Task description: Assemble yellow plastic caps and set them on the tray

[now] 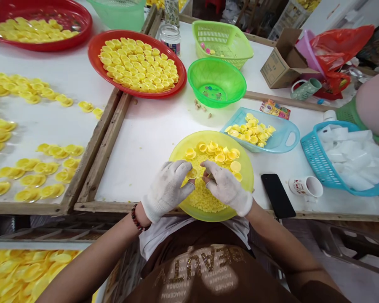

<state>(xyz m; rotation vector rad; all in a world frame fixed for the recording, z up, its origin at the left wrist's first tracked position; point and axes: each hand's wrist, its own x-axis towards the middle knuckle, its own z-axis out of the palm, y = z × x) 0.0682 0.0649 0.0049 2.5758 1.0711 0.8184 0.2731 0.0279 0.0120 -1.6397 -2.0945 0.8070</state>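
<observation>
A yellow bowl (244, 168) at the table's front edge holds small yellow pieces (208, 200), with yellow cups (221, 155) on top toward its far side. Over the bowl, my left hand (169, 187), in a white glove, pinches a small yellow cup (192, 174) between thumb and fingers. My right hand (225, 189), also gloved, is just right of that cup, its fingers closed together; whatever is between the fingertips is too small to make out. Behind the bowl, a light blue tray (286, 130) holds more yellow cups (251, 130).
Red trays (96, 50) of yellow cups, a green bowl (217, 82) and a green basket (224, 38) stand farther back. At right are a phone (278, 195), a mug (305, 186) and a blue basket (318, 158) of white pieces. Wooden strips (101, 151) divide the table.
</observation>
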